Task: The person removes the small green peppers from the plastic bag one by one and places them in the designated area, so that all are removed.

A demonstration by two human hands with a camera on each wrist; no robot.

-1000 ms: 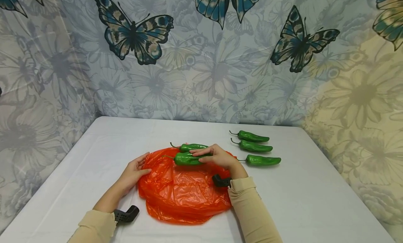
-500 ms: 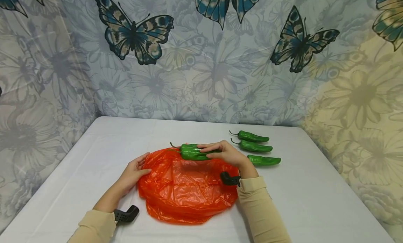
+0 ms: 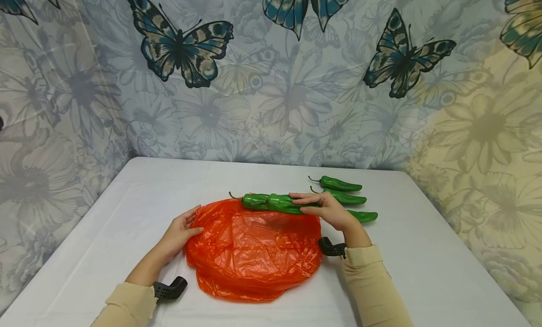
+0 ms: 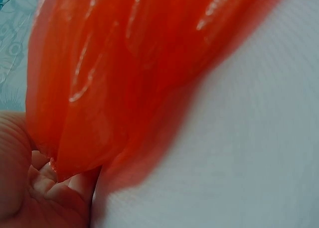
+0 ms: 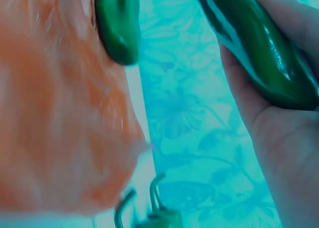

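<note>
A crumpled orange-red plastic bag (image 3: 257, 251) lies on the white table. My left hand (image 3: 181, 232) pinches its left edge; in the left wrist view the bag's thin film (image 4: 94, 128) runs between thumb and fingers. With curled fingers, my right hand (image 3: 328, 213) holds a green chili pepper (image 3: 280, 203) over the bag's far right side. The right wrist view shows this held pepper (image 5: 269, 49) clear of the table. Another green pepper (image 3: 253, 202) rests on the far edge of the bag, partly hidden behind the held one.
Three more green peppers lie to the right: a far one (image 3: 340, 183), a middle one (image 3: 349, 198) and a near one (image 3: 363, 216), the last two partly covered by my right hand. A butterfly-patterned cloth (image 3: 296, 106) hangs behind the table (image 3: 423, 251).
My right hand has moved to the right and slightly away with its pepper, off the bag's middle toward the other peppers. The left hand and the pepper on the bag stay put.
</note>
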